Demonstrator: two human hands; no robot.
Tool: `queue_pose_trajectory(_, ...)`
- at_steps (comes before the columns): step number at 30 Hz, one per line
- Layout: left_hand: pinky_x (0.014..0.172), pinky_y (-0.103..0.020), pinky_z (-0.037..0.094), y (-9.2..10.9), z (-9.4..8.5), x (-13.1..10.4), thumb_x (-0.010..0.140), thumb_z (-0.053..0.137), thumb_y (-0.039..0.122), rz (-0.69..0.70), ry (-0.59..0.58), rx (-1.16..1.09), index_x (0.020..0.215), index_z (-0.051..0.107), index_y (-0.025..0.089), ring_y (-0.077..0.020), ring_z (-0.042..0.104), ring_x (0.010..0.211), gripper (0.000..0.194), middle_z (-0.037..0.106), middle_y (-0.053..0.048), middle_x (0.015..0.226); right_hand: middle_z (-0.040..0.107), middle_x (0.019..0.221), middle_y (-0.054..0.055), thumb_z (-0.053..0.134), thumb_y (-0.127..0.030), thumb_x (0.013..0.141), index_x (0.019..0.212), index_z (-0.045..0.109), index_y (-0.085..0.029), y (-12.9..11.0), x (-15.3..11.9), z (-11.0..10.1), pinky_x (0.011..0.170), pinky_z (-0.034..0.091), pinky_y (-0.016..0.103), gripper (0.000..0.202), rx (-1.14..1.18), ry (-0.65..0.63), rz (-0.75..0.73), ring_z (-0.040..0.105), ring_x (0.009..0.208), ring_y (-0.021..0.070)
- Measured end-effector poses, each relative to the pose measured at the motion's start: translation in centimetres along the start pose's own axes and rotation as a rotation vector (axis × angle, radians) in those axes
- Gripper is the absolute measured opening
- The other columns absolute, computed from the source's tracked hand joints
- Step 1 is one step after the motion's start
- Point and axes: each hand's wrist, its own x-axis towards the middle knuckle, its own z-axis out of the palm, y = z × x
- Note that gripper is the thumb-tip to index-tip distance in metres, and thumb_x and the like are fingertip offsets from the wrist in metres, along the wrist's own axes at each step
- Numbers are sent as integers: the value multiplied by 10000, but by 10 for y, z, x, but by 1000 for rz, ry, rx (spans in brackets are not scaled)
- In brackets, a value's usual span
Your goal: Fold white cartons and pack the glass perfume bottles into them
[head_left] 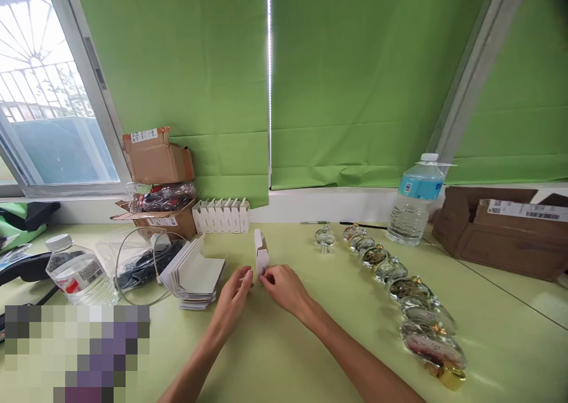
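A small white carton (261, 250) stands upright on the table in front of me, its top flap raised. My right hand (286, 287) is closed, thumb and fingers pinched at the carton's lower front edge. To the left of the carton, my left hand (235, 293) has its fingers stretched out and its thumb raised, holding nothing that I can see. A stack of flat folded white cartons (199, 276) lies left of that hand. Behind it, several white cartons (222, 216) stand in a row by the wall.
Several glass perfume bottles (415, 308) run in a line at right, with one bottle (325, 236) apart. A large water bottle (415, 205) and brown cardboard box (506, 231) stand behind. At left are a plastic bottle (82, 273), cable (118, 267) and stacked boxes (157, 163).
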Motion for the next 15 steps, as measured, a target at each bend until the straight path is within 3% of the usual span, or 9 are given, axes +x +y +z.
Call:
queue_pose_trajectory(5,493,-221,434,-14,-12,10,806,568,532,-57,32,47,876,639,141,-122,569,556,403,653,-51,746,693,685,35,453,-320,919,689,661,-188,-4,-1,8,564,305,252,337,50,34,-26,591,617,154)
queue_pose_trajectory(15,444,-200,388,-19,-11,12,791,570,524,-58,-14,37,843,643,142,-98,536,488,392,657,-40,701,709,760,35,442,-301,918,786,672,-190,-5,2,16,609,357,257,287,107,59,-28,627,675,168)
